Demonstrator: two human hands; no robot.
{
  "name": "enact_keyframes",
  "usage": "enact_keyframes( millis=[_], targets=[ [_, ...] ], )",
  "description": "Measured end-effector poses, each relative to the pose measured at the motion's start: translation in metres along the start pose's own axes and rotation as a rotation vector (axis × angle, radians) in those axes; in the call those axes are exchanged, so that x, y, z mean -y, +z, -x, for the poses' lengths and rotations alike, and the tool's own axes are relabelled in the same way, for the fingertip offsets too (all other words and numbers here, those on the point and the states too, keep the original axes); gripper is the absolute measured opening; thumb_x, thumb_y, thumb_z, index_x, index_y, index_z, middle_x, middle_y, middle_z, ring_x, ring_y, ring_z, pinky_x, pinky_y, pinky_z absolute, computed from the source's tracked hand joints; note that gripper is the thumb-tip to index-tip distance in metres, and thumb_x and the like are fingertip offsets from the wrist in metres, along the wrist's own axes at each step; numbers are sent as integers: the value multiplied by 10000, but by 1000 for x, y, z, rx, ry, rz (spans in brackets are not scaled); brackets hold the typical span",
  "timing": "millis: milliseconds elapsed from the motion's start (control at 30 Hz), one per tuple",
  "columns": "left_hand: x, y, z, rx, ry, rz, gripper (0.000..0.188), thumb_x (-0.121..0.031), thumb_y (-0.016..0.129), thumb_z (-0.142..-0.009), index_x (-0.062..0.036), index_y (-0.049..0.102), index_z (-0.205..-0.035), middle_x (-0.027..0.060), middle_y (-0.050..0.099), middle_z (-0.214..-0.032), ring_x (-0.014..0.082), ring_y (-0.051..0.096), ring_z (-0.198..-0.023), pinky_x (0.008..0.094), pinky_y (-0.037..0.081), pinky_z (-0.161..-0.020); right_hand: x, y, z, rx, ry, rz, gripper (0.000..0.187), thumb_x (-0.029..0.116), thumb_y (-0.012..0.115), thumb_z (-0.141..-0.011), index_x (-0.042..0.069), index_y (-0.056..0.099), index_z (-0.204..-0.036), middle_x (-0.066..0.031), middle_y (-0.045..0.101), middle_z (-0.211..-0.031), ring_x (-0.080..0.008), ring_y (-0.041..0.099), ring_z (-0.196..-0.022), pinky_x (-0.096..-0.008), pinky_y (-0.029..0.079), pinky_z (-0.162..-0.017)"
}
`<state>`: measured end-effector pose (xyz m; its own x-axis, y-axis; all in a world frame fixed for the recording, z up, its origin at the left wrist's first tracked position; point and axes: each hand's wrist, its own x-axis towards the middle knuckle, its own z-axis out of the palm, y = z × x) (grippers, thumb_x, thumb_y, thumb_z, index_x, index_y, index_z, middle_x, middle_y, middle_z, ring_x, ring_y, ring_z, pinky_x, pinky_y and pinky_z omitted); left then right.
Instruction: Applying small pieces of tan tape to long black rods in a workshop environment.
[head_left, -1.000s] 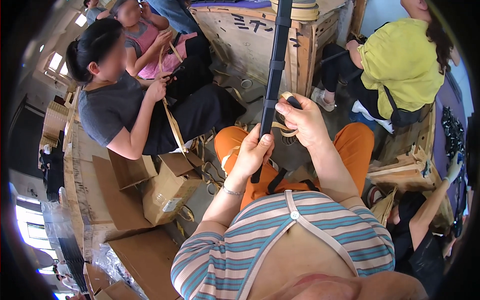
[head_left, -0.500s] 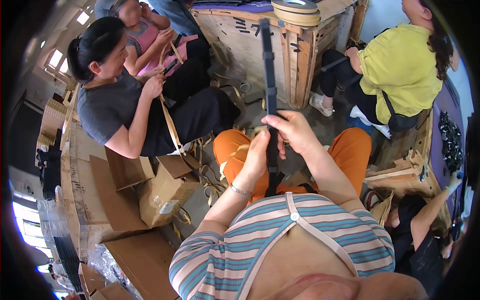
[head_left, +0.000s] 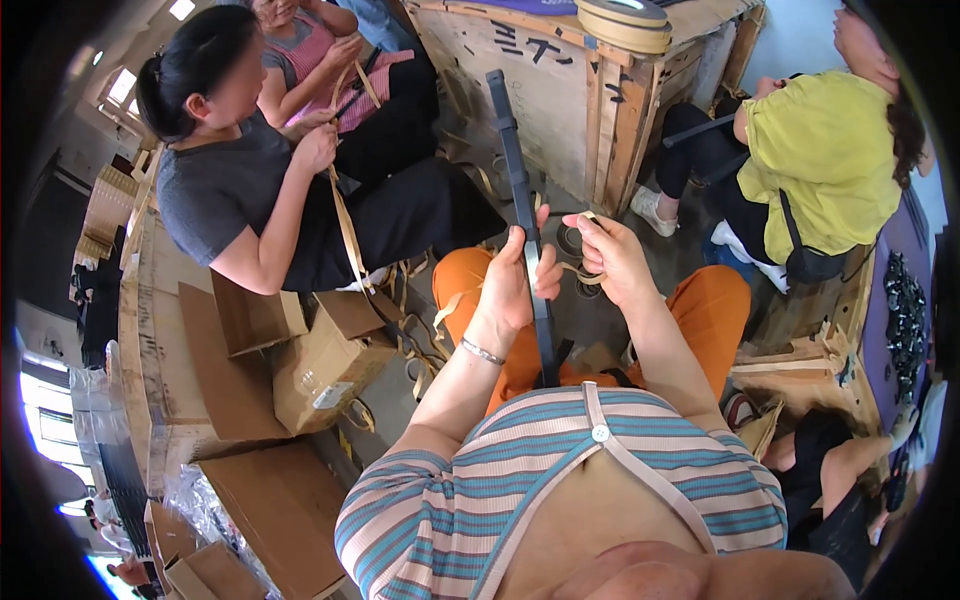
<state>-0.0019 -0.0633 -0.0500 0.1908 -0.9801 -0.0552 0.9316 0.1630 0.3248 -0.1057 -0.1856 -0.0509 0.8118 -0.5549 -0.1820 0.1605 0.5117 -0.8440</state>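
A long, narrow black bar (head_left: 518, 180) stands up in front of me, its far end tipped to the left and its near end by my lap. My left hand (head_left: 508, 288) is closed around its lower half, thumb on one side and fingers on the other. Just right of the bar, my right hand (head_left: 615, 258) pinches a thin tan strip (head_left: 588, 277) that curls in a loop below the fingers. The strip reaches toward the bar near my left fingers; whether it is still stuck there I cannot tell.
Tan strips (head_left: 440, 318) lie over my left knee and the floor. Open cardboard boxes (head_left: 325, 375) stand at left. Co-workers sit at far left, one in a grey shirt (head_left: 215, 190), and at right in a yellow shirt (head_left: 825, 165). Tape rolls (head_left: 625, 35) top a wooden crate (head_left: 520, 100).
My right hand has come off the black bar and moved right, now with a looped tan strip in its fingers. The bar's far end has swung left and dropped lower.
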Motion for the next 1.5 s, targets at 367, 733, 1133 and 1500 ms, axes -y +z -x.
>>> enact_keyframes(
  millis=[367, 733, 1133, 1500],
  targets=[
    [9, -6, 5, -199, 49, -134, 269, -309, 312, -951, -80, 453, -957, 42, 433, -693, 117, 322, -506, 217, 264, -407, -4, 4, -6, 29, -8, -23, 205, 219, 567, -874, 25, 608, -925, 92, 330, -552, -2, 264, -453, -175, 205, -423],
    [19, 5, 3, -350, 45, -353, 187, -256, 395, -918, -85, 458, -877, 19, 428, -617, 93, 341, -455, 212, 261, -392, 8, 34, -13, -59, -100, 240, 213, 258, 648, -809, 49, 611, -828, 34, 500, -585, -22, 398, -459, -182, 258, -392],
    [9, 13, -3, -188, -56, -316, 374, -409, 315, -943, -73, 478, -926, 30, 486, -743, 139, 447, -612, 250, 349, -501, 20, 29, -15, 32, 14, 310, 264, 249, 653, -800, 19, 563, -706, 7, 460, -486, -76, 443, -352, -220, 345, -317],
    [10, 0, 2, -188, -19, -699, 419, -354, 335, -945, 16, 468, -1089, 124, 591, -873, 222, 605, -725, 293, 484, -592, 17, 29, -25, 3, 41, 245, 242, 260, 673, -770, 26, 621, -801, -11, 494, -546, -74, 425, -385, -227, 348, -372]
  ],
)
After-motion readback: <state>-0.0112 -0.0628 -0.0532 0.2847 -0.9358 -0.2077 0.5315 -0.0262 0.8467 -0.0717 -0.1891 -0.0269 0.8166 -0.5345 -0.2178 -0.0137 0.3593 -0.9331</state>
